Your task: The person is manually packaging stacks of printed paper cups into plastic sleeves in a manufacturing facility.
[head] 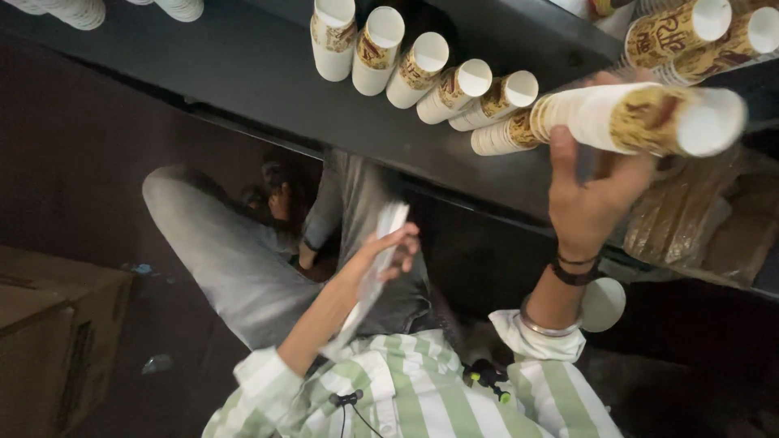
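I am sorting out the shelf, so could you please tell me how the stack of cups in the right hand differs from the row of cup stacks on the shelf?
The stack of cups is gripped by the right hand and lies roughly sideways across the view; the row of cup stacks rests untouched on the dark shelf. The held stack looks larger, being nearer the camera. Both are white paper cups with brown print.

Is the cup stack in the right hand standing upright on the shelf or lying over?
Lying over. The cup stack runs sideways in the right hand, open end facing right, above the dark shelf.
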